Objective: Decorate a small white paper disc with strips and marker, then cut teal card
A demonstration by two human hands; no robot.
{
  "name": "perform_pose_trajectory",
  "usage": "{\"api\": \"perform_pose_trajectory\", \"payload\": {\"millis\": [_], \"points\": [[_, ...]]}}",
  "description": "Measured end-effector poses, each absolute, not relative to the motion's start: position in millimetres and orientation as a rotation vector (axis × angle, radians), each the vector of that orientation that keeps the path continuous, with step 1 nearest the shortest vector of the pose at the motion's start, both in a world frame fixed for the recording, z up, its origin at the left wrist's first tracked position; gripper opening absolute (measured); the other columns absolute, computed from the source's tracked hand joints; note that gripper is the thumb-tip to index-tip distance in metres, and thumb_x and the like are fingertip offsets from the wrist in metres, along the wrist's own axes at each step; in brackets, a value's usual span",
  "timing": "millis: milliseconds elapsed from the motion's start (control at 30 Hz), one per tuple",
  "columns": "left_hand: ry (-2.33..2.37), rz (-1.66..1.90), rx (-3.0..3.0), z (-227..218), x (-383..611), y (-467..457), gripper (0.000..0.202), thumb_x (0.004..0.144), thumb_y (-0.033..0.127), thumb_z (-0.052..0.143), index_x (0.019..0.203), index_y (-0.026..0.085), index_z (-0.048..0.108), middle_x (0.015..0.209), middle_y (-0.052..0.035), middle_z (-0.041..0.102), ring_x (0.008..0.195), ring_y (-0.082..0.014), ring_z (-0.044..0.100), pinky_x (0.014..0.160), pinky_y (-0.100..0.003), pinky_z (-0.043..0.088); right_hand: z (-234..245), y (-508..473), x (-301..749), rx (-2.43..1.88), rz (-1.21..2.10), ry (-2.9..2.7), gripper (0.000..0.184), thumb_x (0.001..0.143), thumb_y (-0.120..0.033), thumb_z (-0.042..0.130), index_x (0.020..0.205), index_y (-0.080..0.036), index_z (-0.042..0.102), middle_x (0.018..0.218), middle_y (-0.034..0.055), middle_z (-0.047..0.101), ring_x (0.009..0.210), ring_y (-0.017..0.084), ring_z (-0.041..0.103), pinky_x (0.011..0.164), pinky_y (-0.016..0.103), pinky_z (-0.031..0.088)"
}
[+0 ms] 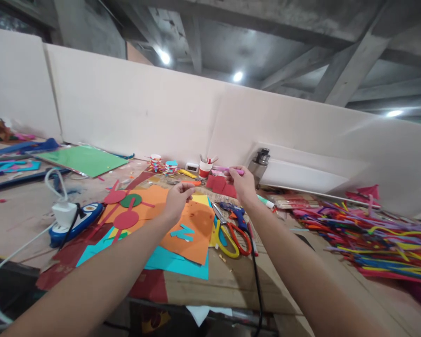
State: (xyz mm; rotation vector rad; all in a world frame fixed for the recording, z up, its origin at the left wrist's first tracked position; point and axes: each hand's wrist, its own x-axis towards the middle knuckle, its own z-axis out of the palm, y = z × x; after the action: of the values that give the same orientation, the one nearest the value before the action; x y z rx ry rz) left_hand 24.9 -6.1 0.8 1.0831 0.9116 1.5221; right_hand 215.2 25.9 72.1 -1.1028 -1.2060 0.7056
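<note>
My right hand (pixel 243 187) grips a slim pink pen (pixel 237 172), raised above the far part of the table. My left hand (pixel 178 203) hovers over sheets of orange paper (pixel 196 248), its fingertips pressed together; whatever they may hold is too small to make out. Turquoise cut-out pieces (pixel 183 232) lie on the orange paper. To the left are red paper discs (pixel 126 218) and a green one (pixel 131 201) with strips. Scissors with yellow handles (pixel 233 245), scissors with red handles (pixel 245 241) and a blue glue gun (pixel 238 213) lie between my forearms.
A blue power strip (pixel 59 234) with a white plug stands at left, near a green sheet (pixel 86 158). A paper cup of tools (pixel 205 168) and a bottle (pixel 258 166) stand at the back. Many coloured pipe cleaners (pixel 379 238) are heaped at right. A black cord (pixel 257 285) crosses the front edge.
</note>
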Motion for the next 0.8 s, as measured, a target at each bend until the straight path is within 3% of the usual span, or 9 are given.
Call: {"api": "perform_pose_trajectory", "payload": {"millis": [267,500,800], "points": [[0.883,1.57,0.96,10,29,-13,0.021,0.066,0.029,0.069,0.079,0.016,0.06,0.06,0.0049,0.052,0.051,-0.0063,0.043,0.051,-0.023,0.033,79,106,192,-1.249,0.465,-1.405,0.01,0.076,-0.025,0.054,0.083,-0.018,0.057,0.066,-0.0004,0.063,0.056,0.012,0.058,0.053,0.024,0.047],[0.943,1.473,1.083,13,40,-25,0.017,0.072,0.029,0.066,0.08,0.015,0.062,0.066,0.0034,0.055,0.055,-0.0071,0.045,0.055,-0.023,0.036,82,158,172,-1.364,0.157,-1.587,0.011,0.077,-0.019,0.053,0.083,-0.017,0.061,0.079,0.0024,0.069,0.069,0.013,0.058,0.066,0.025,0.044],[0.948,1.406,1.069,18,42,-32,0.017,0.072,0.029,0.066,0.079,0.015,0.061,0.069,0.0019,0.056,0.058,-0.0079,0.045,0.055,-0.024,0.038,100,192,178,-1.605,0.04,-1.663,0.017,0.081,-0.017,0.049,0.091,-0.016,0.063,0.083,0.0055,0.071,0.071,0.014,0.059,0.065,0.024,0.041]]}}
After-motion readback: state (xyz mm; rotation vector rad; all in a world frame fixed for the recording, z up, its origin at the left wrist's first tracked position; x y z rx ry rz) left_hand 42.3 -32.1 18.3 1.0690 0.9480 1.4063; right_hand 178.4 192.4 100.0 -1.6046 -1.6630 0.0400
